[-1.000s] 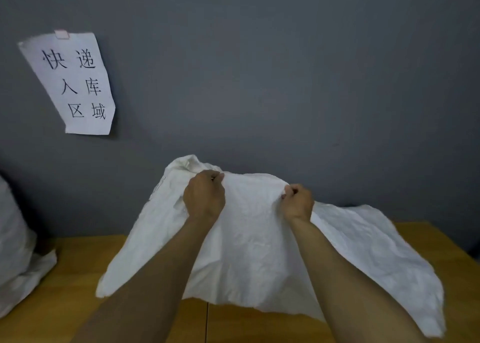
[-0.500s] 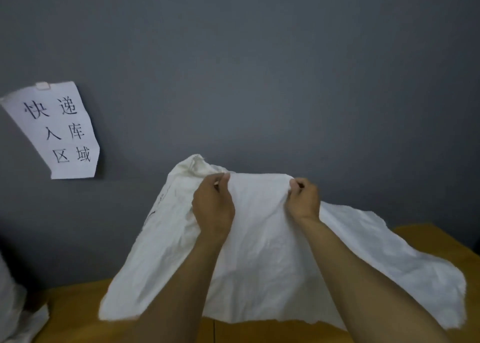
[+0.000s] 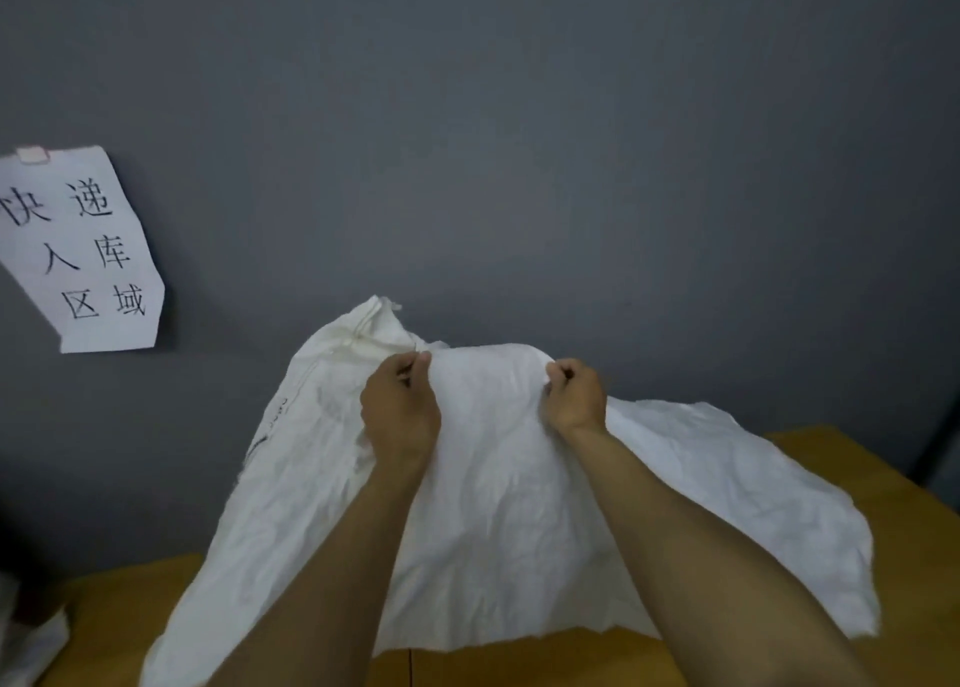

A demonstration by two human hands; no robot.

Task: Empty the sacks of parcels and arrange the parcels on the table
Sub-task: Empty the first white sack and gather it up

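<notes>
Grey matte wall (image 3: 519, 140) fills the upper and middle view, and a yellow-brown wooden surface (image 3: 909, 556) runs along its foot. A crumpled white woven sack (image 3: 498, 478) is held up over the middle of this surface, with its top edge raised in front of the wall. Its lower edge hangs over the near part of the surface; contact there cannot be confirmed. The left hand (image 3: 400, 411) is at the top edge of the sack, left of centre. Its grip is narrow, with thumb and fingers pinching a fold of the fabric. The right hand (image 3: 576, 395) is at the same edge, right of centre and apart from the left hand. Its grip is closed, with the fingers curled into a bunched fold. Both bare forearms cross the front of the sack from below. A stitched corner of the sack stands above the left hand, and dark markings run down the sack's left edge. The right portion of the sack spreads out low over the surface. A white paper sheet (image 3: 83, 249) with black Chinese characters is fixed to the wall, well to the left of the sack and higher than its top edge, under a strip of pink tape (image 3: 32, 155). More white crumpled material (image 3: 31, 639) lies at the surface's edge, far left of the sack's lower edge.
</notes>
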